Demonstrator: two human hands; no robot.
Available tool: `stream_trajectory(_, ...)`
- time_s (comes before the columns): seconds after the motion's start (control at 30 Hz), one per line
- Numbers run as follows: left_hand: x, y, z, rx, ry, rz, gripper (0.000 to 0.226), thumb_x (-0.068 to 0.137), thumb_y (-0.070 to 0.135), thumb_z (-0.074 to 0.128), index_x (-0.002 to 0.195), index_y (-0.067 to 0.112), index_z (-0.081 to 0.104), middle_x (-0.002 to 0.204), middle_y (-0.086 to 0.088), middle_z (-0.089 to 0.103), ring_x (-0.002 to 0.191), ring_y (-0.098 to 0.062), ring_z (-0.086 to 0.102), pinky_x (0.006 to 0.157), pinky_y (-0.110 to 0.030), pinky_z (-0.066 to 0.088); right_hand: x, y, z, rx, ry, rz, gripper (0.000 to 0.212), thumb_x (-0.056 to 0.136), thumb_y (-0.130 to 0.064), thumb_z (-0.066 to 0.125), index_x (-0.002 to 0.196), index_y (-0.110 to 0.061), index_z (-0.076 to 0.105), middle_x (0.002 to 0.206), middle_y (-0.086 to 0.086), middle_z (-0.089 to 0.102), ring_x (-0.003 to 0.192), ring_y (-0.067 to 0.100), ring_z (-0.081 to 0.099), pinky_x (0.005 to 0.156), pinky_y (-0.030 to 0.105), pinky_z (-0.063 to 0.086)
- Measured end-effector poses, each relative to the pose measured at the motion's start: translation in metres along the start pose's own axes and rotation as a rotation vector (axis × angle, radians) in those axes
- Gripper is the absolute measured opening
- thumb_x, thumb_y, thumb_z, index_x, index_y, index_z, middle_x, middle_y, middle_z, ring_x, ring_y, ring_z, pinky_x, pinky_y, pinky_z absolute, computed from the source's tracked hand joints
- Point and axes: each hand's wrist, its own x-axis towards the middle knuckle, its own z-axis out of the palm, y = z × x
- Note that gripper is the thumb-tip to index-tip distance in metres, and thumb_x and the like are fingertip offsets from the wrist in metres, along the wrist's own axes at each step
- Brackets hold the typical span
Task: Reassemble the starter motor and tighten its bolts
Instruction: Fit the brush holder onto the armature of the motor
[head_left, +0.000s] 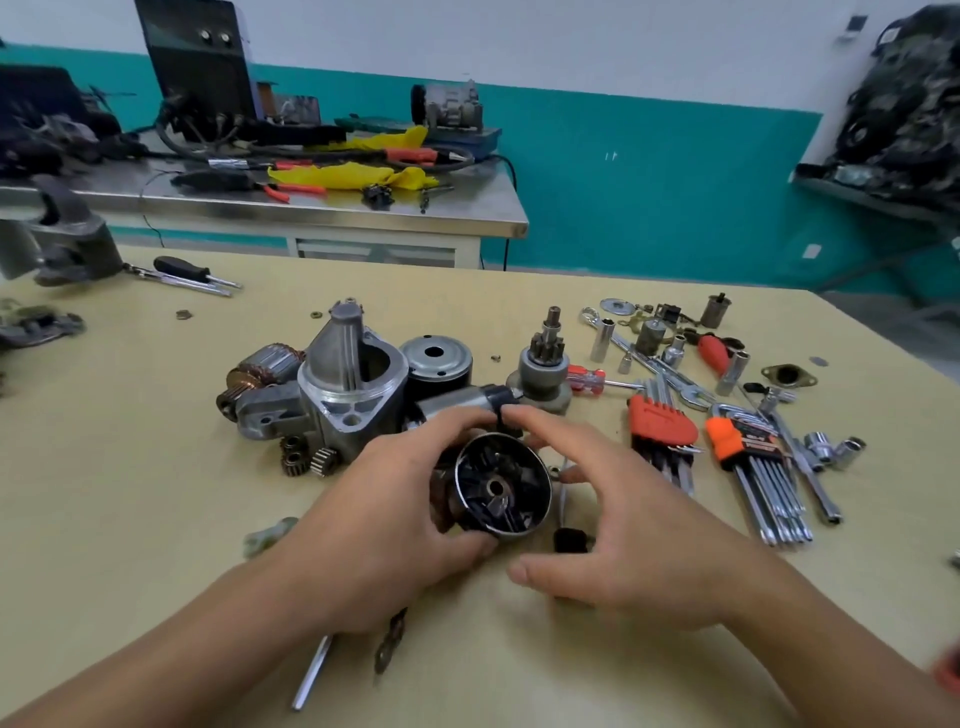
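Since nearly every part of the starter lies loose on the table (156, 545), the job looks to be at its very start, with no two pieces joined and no bolt in place.

In the head view, the left hand (395, 525) has its fingers and thumb curled round a round case (498, 488), holding it tipped so the open end faces the camera. The right hand (623, 551) sits just beside it, fingers spread and gripping nothing. Its forefinger reaches to the far rim of the case, though I cannot tell whether it touches.

The case is a short dark cylinder with a bright rim. Inside are dark blocks set round a small centre hole, too blurred to name.

Beyond the grip stands the grey nose housing (353, 379). The copper-wound armature (260, 364) lies on the far side of it, and small gears (306, 457) sit just left of the holding hand. An end cap (436, 358) and the drive gear (543, 364) stand further back. Hex keys (662, 423) and sockets (602, 340) lie well out past the right hand, untouched.

Everything is left to do: fitting the armature, gears, housing and cap, then the bolting.
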Motion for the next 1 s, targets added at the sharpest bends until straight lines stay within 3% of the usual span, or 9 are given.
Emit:
stream_trajectory(0.07,0.001,-0.001,0.001,-0.030,0.005,0.006,0.081,0.070,0.024,0.088,0.133,0.052,0.046,0.122,0.035,0.059,0.093,0.006,0.065,0.068,-0.007,0.048,0.004,0.002,0.004,-0.004,0.042,-0.023,0.090,0.067,-0.042,0.081,0.130,-0.074,0.026,0.130,-0.051,0.039,0.124,-0.025,0.036,0.094,-0.004,0.029)
stream_trajectory(0.13,0.000,-0.001,0.001,-0.039,0.013,0.004,0.081,0.070,0.020,0.089,0.133,0.050,0.048,0.122,0.035,0.059,0.090,-0.001,0.065,0.067,-0.013,0.051,0.007,0.006,0.005,0.002,0.107,-0.023,0.096,0.066,-0.035,0.086,0.141,-0.060,0.032,0.128,-0.042,0.049,0.124,-0.022,0.040,0.093,-0.004,0.031)
stream_trajectory(0.2,0.000,-0.001,0.000,-0.070,0.034,0.012,0.078,0.071,0.016,0.090,0.132,0.047,0.052,0.123,0.032,0.060,0.093,-0.005,0.065,0.068,-0.017,0.052,0.006,0.008,0.005,0.028,0.175,-0.028,0.104,0.063,-0.038,0.087,0.149,-0.049,0.030,0.130,-0.033,0.055,0.128,-0.016,0.042,0.096,0.000,0.033)
stream_trajectory(0.3,0.001,0.003,-0.004,-0.185,0.079,0.083,0.058,0.074,0.007,0.087,0.117,0.041,0.066,0.124,0.023,0.063,0.096,-0.014,0.066,0.064,-0.027,0.056,0.002,0.007,0.001,0.137,0.324,-0.106,0.104,0.061,-0.042,0.086,0.149,-0.044,0.032,0.132,-0.031,0.056,0.129,-0.007,0.048,0.100,0.006,0.034)
stream_trajectory(0.4,0.001,0.011,-0.009,-0.212,0.108,0.189,0.036,0.077,0.014,0.079,0.104,0.036,0.071,0.132,0.025,0.059,0.107,-0.011,0.066,0.066,-0.028,0.057,0.002,0.002,0.000,0.230,0.411,-0.216,0.098,0.064,-0.033,0.087,0.147,-0.038,0.037,0.135,-0.023,0.059,0.131,0.001,0.052,0.102,0.015,0.040)
stream_trajectory(0.53,-0.001,0.013,-0.011,-0.130,0.146,0.285,0.033,0.078,0.016,0.077,0.104,0.037,0.071,0.140,0.024,0.053,0.113,-0.008,0.065,0.069,-0.032,0.058,0.000,-0.003,0.003,0.300,0.458,-0.286,0.095,0.064,-0.016,0.089,0.145,-0.030,0.040,0.137,-0.015,0.060,0.132,0.007,0.053,0.103,0.024,0.046)
stream_trajectory(0.7,-0.003,0.011,-0.011,-0.047,0.169,0.344,0.027,0.083,0.028,0.073,0.109,0.035,0.071,0.143,0.020,0.050,0.097,-0.008,0.067,0.068,-0.029,0.055,-0.001,-0.005,0.006,0.375,0.483,-0.318,0.092,0.065,-0.014,0.089,0.143,-0.029,0.044,0.139,-0.012,0.060,0.131,0.014,0.056,0.102,0.027,0.049)
stream_trajectory(0.83,-0.004,0.010,-0.011,-0.026,0.153,0.336,0.025,0.085,0.035,0.069,0.110,0.032,0.074,0.146,0.020,0.048,0.100,-0.009,0.067,0.069,-0.029,0.056,0.000,-0.004,0.007,0.413,0.471,-0.313,0.090,0.065,-0.018,0.089,0.143,-0.032,0.046,0.139,-0.011,0.060,0.131,0.015,0.056,0.099,0.030,0.053)
stream_trajectory(1.0,-0.006,0.006,-0.013,0.057,0.123,0.303,0.026,0.086,0.038,0.070,0.112,0.035,0.072,0.151,0.019,0.045,0.113,0.004,0.059,0.085,-0.007,0.045,0.003,-0.001,0.011,0.482,0.448,-0.276,0.084,0.065,-0.018,0.091,0.138,-0.034,0.052,0.138,-0.005,0.062,0.128,0.022,0.059,0.093,0.040,0.057)
